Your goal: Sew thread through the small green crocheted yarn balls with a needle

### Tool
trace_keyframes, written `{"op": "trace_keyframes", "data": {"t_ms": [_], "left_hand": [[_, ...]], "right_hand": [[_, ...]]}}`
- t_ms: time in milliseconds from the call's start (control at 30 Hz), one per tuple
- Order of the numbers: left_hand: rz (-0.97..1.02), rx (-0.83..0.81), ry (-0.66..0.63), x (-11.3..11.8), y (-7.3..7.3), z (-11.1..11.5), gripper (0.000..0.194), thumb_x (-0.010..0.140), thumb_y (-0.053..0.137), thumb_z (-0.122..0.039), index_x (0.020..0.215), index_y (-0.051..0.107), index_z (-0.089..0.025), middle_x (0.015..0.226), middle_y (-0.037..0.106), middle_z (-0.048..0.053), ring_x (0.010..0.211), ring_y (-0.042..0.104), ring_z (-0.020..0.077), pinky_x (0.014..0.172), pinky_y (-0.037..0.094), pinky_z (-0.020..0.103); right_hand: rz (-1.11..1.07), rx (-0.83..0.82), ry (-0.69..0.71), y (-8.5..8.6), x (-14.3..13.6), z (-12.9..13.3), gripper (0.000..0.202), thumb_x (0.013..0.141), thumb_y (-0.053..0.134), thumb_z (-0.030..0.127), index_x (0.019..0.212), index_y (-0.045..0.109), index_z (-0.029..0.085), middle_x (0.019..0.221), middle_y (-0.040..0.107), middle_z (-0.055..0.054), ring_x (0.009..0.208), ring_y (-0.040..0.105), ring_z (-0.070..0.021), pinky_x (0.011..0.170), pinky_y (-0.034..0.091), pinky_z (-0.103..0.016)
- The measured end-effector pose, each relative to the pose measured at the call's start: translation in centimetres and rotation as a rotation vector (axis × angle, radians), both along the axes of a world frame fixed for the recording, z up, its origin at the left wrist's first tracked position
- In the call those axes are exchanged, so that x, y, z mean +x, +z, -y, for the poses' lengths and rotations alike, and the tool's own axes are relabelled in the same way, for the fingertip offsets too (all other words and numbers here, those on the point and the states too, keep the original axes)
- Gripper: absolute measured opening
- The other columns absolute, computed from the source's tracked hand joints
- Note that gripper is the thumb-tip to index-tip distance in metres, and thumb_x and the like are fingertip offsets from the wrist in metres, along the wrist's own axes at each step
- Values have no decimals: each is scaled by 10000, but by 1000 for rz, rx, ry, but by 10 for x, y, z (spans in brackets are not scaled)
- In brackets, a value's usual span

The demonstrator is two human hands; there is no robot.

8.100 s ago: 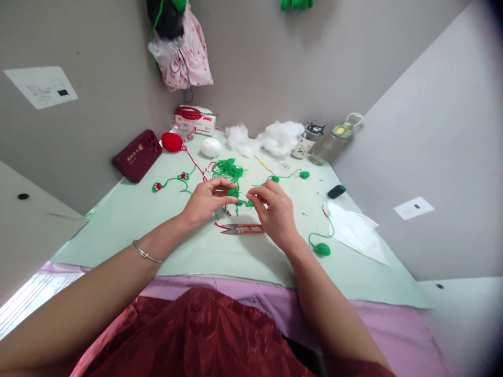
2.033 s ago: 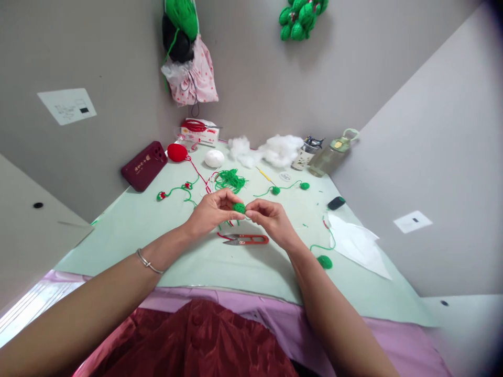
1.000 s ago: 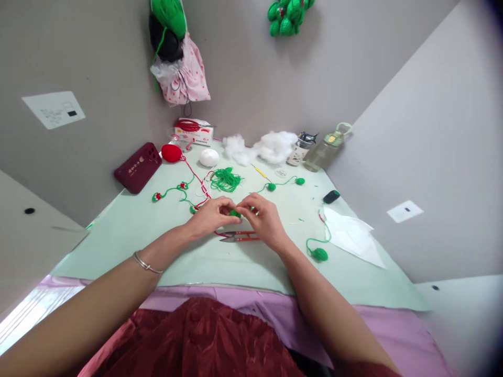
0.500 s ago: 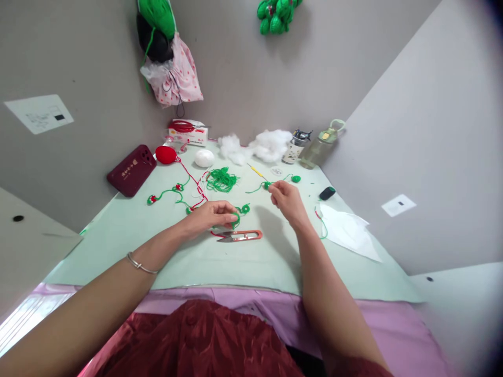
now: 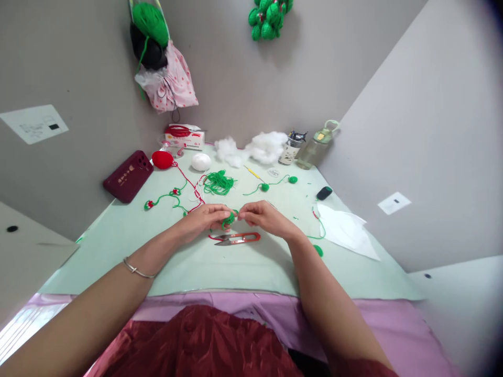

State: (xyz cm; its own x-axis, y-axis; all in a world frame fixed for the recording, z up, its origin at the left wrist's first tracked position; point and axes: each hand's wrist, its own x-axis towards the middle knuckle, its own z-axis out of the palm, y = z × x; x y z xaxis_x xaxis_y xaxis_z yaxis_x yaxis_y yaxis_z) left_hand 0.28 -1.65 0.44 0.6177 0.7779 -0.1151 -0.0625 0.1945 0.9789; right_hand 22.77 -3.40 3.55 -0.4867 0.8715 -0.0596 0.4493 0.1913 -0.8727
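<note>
Over the pale table, my left hand pinched a green ball; just right of it, my right hand had its fingertips pressed together.

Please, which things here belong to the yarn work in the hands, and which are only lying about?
Seem to belong:
- green crocheted piece, held in the left hand
- thread snips
- loose green yarn
- red yarn ball
- yellow-handled hook
- white stuffing

Seem only lying about:
- maroon phone
- water bottle
- black object, too small to name
</note>
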Motion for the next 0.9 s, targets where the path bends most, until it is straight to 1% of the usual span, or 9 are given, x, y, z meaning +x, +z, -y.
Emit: {"op": "trace_keyframes", "data": {"t_ms": [33,100,233,300,400,533,600,733,900], "left_hand": [[1,-2,8,0,1,0,361,764,789,-457,967,734,-163,955,687,59,777,646,164,853,556,363],[8,8,22,0,3,1,339,756,791,-419,978,714,-174,952,673,43,758,645,155,815,548,343],[5,23,67,-1,5,1,259,765,778,-376,832,632,-173,794,605,-4,714,633,144,729,514,294],[17,19,67,-2,5,1,258,779,766,-371,802,598,-177,766,587,-13,706,628,142,733,512,298],[47,38,72,-2,4,2,251,773,770,-354,814,593,-181,867,643,16,775,632,151,773,521,312],[54,94,51,-1,3,2,237,780,761,-348,916,641,-195,1038,677,47,863,633,159,809,520,314],[25,141,32,-2,2,1,248,790,751,-353,971,675,-203,1000,678,43,854,628,162,813,517,315],[-17,183,51,-2,1,-2,276,769,773,-383,958,721,-188,932,692,52,815,625,175,812,525,338],[-49,141,11,-3,0,-3,325,778,774,-411,1028,768,-203,914,735,52,821,653,181,845,514,352]], "right_hand": [[-16,20,-45,-1,0,-1,244,890,570,348,840,706,151,578,461,51,548,367,-93,545,306,-239],[-32,83,-136,-4,-5,-2,220,875,561,321,822,698,157,582,468,46,557,368,-99,562,298,-246],[151,352,-365,-13,-20,-2,195,854,529,229,731,670,177,617,549,17,595,427,-120,628,321,-265],[213,429,-421,-16,-24,-3,199,855,516,203,737,676,184,627,578,9,608,456,-129,649,327,-269],[158,381,-398,-18,-22,-6,194,856,536,235,747,687,181,626,583,12,606,461,-127,634,329,-261],[-22,238,-400,-18,-18,-9,236,830,594,360,744,694,164,580,514,30,567,387,-111,568,300,-255],[-99,193,-420,-19,-18,-11,258,798,629,402,739,697,161,572,502,32,566,376,-109,557,299,-258],[-212,174,-453,-20,-18,-12,271,747,697,430,719,695,161,593,537,20,582,399,-110,563,322,-264],[-234,223,-487,-17,-12,-13,276,801,676,435,763,690,162,595,527,24,576,416,-112,554,330,-265]]}}
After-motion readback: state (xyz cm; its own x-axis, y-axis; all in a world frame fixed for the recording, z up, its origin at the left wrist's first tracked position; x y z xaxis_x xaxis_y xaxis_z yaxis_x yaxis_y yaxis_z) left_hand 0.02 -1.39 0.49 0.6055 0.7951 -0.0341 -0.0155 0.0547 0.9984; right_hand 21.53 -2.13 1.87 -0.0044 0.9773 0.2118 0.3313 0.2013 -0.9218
